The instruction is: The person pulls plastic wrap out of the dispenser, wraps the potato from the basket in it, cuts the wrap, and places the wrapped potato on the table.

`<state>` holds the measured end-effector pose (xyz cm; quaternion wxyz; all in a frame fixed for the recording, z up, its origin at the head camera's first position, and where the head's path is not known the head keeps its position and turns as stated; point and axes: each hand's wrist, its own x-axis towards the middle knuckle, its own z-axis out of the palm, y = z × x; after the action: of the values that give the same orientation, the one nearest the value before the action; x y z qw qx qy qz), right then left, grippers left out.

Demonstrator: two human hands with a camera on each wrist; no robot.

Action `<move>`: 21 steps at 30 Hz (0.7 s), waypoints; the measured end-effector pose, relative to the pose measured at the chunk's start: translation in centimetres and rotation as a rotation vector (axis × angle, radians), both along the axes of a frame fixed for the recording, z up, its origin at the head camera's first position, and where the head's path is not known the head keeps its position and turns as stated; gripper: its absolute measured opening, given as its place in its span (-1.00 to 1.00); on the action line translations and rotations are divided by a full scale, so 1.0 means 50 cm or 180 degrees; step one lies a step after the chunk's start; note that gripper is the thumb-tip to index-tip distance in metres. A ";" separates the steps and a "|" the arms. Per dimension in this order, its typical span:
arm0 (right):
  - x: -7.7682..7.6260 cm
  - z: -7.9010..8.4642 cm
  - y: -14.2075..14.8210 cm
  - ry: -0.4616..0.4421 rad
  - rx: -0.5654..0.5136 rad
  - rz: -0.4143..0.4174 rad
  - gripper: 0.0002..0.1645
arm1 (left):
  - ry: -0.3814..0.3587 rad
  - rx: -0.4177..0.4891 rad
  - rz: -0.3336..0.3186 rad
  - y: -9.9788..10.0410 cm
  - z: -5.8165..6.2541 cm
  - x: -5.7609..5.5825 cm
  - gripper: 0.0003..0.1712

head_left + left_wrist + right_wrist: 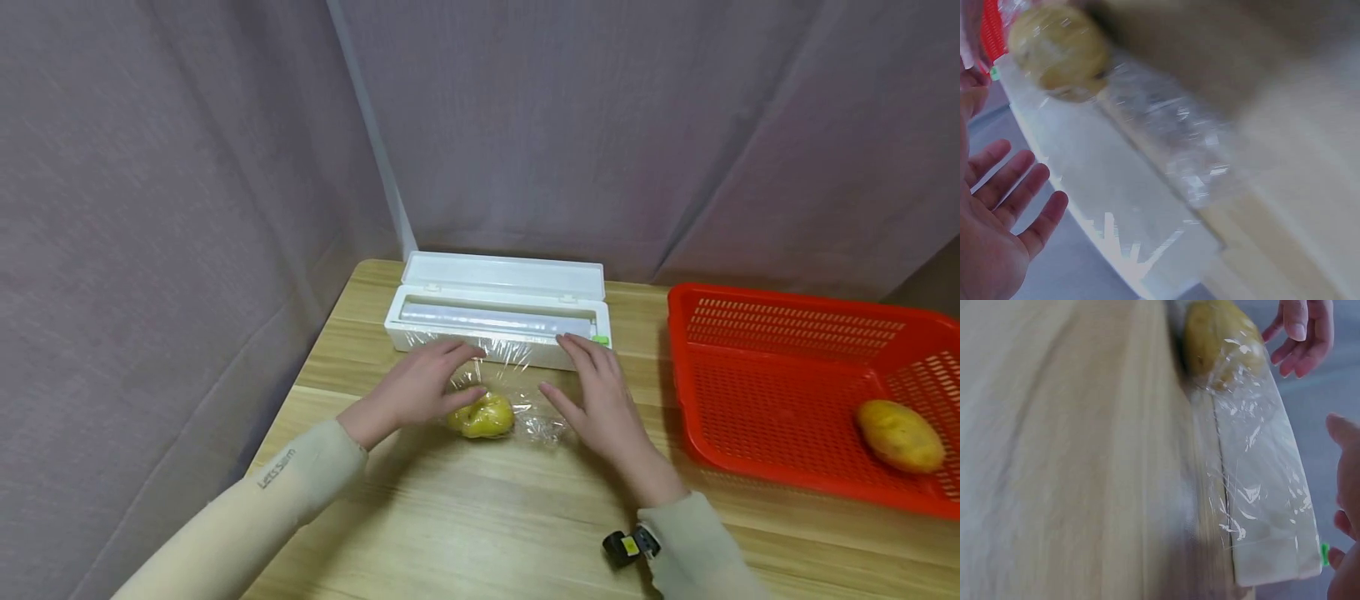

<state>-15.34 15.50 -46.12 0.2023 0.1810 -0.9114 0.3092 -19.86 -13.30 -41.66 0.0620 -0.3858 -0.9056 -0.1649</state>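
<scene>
A yellow round fruit (486, 416) lies on the table under clear plastic wrap (543, 427), which runs from it to a white wrap dispenser box (506, 354). My left hand (422, 385) is just left of the fruit, its fingers spread and relaxed and its thumb overlapping the fruit in the head view. To the right, my right hand (596, 400) hovers by the wrap, fingers extended toward the dispenser. In the left wrist view, crinkled film (1166, 119) trails off beside the fruit (1060, 53). The left hand's fingers (1019, 181) hold nothing there.
The dispenser's lid (506, 275) stands open, showing the film roll (495, 318) and a green slider (601, 340). A red basket (678, 375) on the right contains a yellow oval fruit (898, 435). Grey curtains (562, 125) hang behind the wooden table (480, 517).
</scene>
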 end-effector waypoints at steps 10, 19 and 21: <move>-0.032 -0.025 0.030 -0.0259 -0.0792 -0.0475 0.04 | 0.0033 -0.0334 -0.0087 0.110 0.069 -0.052 -0.45; -0.046 -0.018 0.054 -0.0747 -0.1006 -0.0693 0.03 | 0.0079 -0.0708 -0.0165 0.197 0.102 -0.084 -0.49; -0.049 -0.021 0.056 -0.0798 -0.0998 -0.0703 0.00 | 0.0128 -0.0804 -0.0168 0.214 0.106 -0.087 -0.49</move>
<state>-17.81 18.30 -47.20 0.1457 0.0067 -0.8845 0.4431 -24.22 -2.61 -36.36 0.0267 -0.4174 -0.9073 -0.0434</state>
